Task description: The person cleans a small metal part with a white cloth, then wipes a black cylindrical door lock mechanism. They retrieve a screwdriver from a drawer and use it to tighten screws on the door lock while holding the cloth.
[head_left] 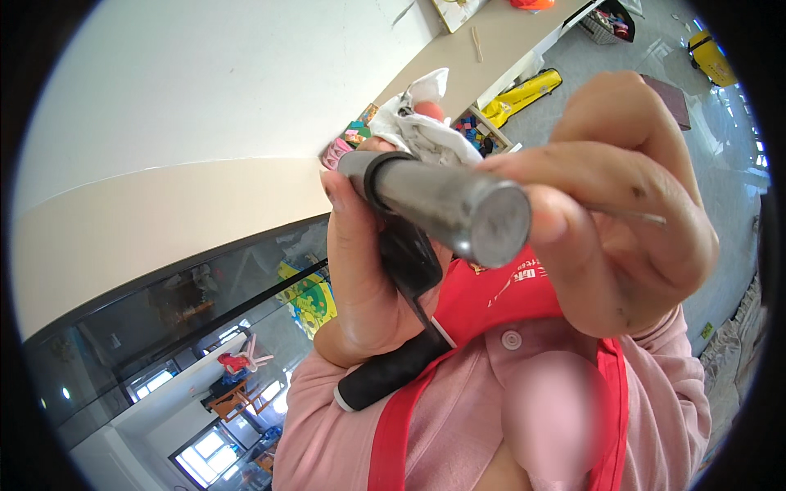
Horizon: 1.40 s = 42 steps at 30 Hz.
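My left hand (pixel 356 278) is closed round a grey metal cylinder (pixel 434 204) whose flat round end points toward me. A black collar rings the cylinder, and a black bracket hangs below it. Lower down shows a black padded handle (pixel 397 372) with a pale end; whether it joins the bracket is partly hidden. A crumpled white tissue (pixel 430 137) with dark smudges lies behind the cylinder, by the left fingertips. Beside the cylinder's near end, my right hand (pixel 630 221) is closed in a pinch, with a thin stick (pixel 647 218) poking out between its fingers. Dark specks mark the right fingers.
Beyond my hands runs a beige counter (pixel 499 41) along a white wall (pixel 221 82), with a small stick on it. An open drawer (pixel 491 123) holds colourful blocks. A yellow bag (pixel 524 96), a basket (pixel 607 23) and a yellow case (pixel 711 59) stand farther right.
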Each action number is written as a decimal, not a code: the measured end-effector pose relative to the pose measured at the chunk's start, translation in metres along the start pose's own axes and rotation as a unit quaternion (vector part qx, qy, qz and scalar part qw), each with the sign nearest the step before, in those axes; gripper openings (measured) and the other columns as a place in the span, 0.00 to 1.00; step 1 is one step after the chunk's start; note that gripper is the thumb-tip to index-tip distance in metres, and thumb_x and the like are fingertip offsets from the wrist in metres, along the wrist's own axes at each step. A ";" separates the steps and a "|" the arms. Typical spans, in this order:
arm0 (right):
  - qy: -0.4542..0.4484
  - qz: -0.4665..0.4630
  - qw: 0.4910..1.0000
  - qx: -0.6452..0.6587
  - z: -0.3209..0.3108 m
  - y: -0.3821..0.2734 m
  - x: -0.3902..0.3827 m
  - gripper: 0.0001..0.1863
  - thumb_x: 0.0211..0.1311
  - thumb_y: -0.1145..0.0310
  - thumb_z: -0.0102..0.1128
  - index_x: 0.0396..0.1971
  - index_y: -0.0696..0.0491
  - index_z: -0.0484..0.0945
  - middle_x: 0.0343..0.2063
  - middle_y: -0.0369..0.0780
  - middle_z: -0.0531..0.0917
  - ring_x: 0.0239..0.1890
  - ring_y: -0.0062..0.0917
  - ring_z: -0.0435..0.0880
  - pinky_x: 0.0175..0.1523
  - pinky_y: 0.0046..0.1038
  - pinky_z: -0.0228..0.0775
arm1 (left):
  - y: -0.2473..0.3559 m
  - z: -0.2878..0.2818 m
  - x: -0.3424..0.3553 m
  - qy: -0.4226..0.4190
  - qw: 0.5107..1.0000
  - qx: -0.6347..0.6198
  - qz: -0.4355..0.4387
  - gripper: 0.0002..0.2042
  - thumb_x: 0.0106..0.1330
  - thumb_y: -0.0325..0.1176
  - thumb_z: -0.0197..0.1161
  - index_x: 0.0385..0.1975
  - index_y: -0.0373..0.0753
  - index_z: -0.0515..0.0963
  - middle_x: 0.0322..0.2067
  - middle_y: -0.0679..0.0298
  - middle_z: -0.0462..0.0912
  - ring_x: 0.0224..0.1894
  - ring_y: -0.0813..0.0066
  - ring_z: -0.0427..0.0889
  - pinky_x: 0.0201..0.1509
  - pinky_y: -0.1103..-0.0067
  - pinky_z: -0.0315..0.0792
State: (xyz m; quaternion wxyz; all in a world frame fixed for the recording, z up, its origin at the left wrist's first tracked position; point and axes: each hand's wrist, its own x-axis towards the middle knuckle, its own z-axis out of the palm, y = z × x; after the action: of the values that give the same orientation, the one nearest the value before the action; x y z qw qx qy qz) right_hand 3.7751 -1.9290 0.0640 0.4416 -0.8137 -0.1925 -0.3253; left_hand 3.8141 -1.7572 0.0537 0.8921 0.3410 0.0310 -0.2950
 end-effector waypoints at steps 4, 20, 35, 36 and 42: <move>0.084 0.061 0.992 0.071 0.017 0.002 -0.011 0.06 0.55 0.77 0.58 0.31 0.65 0.77 0.26 0.43 0.77 0.26 0.23 0.69 0.30 0.21 0.60 | -0.003 -0.001 -0.005 0.010 0.999 0.032 0.034 0.23 0.69 0.56 0.39 0.47 0.42 0.66 0.56 0.57 0.65 0.54 0.67 0.68 0.55 0.74 0.65; 0.067 0.061 0.994 0.067 0.017 -0.008 -0.015 0.06 0.54 0.78 0.59 0.31 0.64 0.79 0.27 0.45 0.80 0.24 0.22 0.68 0.29 0.22 0.58 | -0.008 0.001 -0.012 0.019 0.997 0.054 0.055 0.22 0.69 0.54 0.42 0.48 0.42 0.67 0.49 0.61 0.70 0.45 0.75 0.71 0.45 0.80 0.67; -0.011 0.047 0.999 0.020 0.006 -0.011 -0.006 0.10 0.48 0.83 0.60 0.34 0.66 0.76 0.29 0.48 0.80 0.24 0.25 0.69 0.28 0.24 0.61 | -0.014 -0.003 -0.014 0.079 0.974 0.143 0.159 0.22 0.69 0.53 0.44 0.50 0.41 0.68 0.42 0.66 0.75 0.36 0.82 0.74 0.35 0.86 0.68; -0.013 0.049 0.998 0.025 0.006 -0.012 -0.006 0.11 0.48 0.83 0.59 0.34 0.66 0.76 0.29 0.48 0.80 0.24 0.25 0.70 0.29 0.24 0.61 | -0.014 -0.002 -0.014 0.086 0.971 0.150 0.168 0.22 0.69 0.53 0.44 0.50 0.41 0.68 0.41 0.66 0.76 0.36 0.83 0.74 0.35 0.87 0.68; 0.006 -0.005 1.000 0.030 0.006 -0.006 -0.011 0.12 0.47 0.85 0.59 0.35 0.66 0.75 0.29 0.48 0.80 0.25 0.26 0.71 0.29 0.25 0.62 | -0.018 0.001 -0.014 0.130 0.960 0.172 0.177 0.25 0.68 0.57 0.43 0.51 0.43 0.71 0.42 0.69 0.78 0.38 0.84 0.76 0.37 0.87 0.71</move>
State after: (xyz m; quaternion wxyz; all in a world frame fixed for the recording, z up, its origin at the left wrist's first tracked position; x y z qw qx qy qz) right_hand 3.7658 -1.9211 0.0575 0.4656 -0.7971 -0.2037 -0.3262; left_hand 3.7929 -1.7620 0.0475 0.8462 0.5248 0.0346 -0.0861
